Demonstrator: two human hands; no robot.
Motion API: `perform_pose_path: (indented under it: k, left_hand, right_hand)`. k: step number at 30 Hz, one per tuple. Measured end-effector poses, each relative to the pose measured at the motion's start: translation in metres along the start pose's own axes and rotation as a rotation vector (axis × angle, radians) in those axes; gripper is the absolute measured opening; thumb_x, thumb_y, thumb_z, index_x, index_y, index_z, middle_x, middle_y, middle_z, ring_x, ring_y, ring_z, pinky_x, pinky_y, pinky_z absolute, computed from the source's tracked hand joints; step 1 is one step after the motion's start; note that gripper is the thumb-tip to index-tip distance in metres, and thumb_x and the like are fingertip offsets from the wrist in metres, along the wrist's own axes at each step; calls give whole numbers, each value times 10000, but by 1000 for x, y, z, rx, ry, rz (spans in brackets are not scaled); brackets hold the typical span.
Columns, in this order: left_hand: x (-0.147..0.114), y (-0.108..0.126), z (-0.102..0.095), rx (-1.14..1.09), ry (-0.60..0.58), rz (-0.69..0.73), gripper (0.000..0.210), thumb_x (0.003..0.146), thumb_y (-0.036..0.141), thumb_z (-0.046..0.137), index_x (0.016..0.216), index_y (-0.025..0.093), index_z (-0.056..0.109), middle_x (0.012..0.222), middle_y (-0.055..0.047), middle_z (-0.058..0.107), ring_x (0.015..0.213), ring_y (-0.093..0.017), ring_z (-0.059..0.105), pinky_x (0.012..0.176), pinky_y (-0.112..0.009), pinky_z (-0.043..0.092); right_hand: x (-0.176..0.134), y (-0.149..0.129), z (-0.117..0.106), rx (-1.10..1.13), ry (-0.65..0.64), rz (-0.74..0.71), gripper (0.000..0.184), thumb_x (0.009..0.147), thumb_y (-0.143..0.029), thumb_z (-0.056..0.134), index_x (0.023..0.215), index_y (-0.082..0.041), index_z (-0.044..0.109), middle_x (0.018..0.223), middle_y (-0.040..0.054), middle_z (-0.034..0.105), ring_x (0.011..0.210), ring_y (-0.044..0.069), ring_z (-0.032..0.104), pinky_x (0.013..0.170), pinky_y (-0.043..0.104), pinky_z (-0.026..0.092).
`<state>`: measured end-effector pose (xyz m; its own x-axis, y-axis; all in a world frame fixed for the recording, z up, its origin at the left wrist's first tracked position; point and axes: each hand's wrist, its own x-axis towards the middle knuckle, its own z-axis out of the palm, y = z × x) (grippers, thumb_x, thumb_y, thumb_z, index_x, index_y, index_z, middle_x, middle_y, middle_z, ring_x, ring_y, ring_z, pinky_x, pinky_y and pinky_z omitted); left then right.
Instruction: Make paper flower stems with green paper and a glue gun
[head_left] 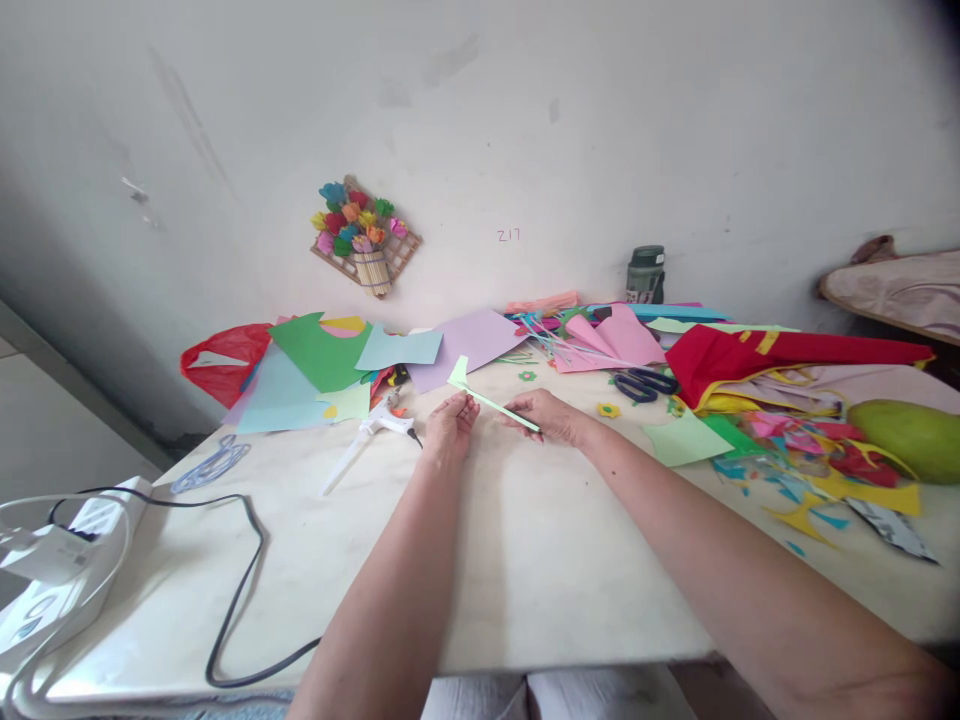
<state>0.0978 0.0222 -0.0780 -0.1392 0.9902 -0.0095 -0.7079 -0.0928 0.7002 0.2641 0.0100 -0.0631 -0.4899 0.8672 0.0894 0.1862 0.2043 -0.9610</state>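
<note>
A thin pale green paper stem (496,406) with a flared leaf-like tip is held slantwise above the table, its tip up and to the left. My left hand (452,422) pinches it just below the flared tip. Farther down, the fingers of my right hand (551,415) close round the lower end. Left of my left hand lies a white glue gun (388,420) with a black cord. Dark-handled scissors (645,384) rest beyond my right hand, near a small yellow paper flower (609,410) and a small green one (527,376).
Coloured paper sheets (304,360) line the wall side. Paper scraps (810,500), a red cloth (720,355) and a green mango-like fruit (907,440) lie at right. A power strip (97,520) with cords sits at left. A dark bottle (646,275) stands at the back.
</note>
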Motion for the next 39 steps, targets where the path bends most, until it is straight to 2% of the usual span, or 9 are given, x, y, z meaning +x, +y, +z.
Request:
perform_pose_path:
  k: [17, 24, 31, 39]
  left_hand:
    - [-1, 2, 2, -5, -11, -16, 90, 670, 13, 548, 620, 87, 561, 545, -25, 552, 509, -82, 563, 551, -196, 516]
    - [-1, 3, 1, 8, -38, -9, 77, 667, 14, 544, 628, 73, 575, 555, -30, 560, 523, -82, 567, 560, -194, 519]
    - [-1, 1, 1, 24, -63, -27, 69, 663, 25, 561, 621, 78, 575, 551, -27, 561, 520, -81, 566, 560, -189, 514]
    - [-7, 1, 4, 49, -102, -24, 73, 643, 36, 585, 591, 84, 567, 551, -21, 556, 536, -81, 566, 590, -195, 506]
  right_hand:
    - [-3, -3, -1, 72, -15, 44, 164, 654, -284, 509, 681, -132, 565, 416, -58, 452, 319, 45, 348, 304, 171, 275]
    - [-9, -10, -2, 76, -28, 87, 244, 638, -376, 564, 663, -139, 513, 419, -59, 452, 321, 41, 361, 306, 162, 279]
    - [-9, -10, -2, 67, -22, 63, 296, 634, -418, 581, 651, -134, 503, 415, -58, 452, 312, 38, 364, 296, 159, 258]
    - [-5, -6, -1, 96, -3, 52, 251, 625, -371, 585, 675, -132, 525, 437, -55, 454, 343, 44, 368, 299, 158, 271]
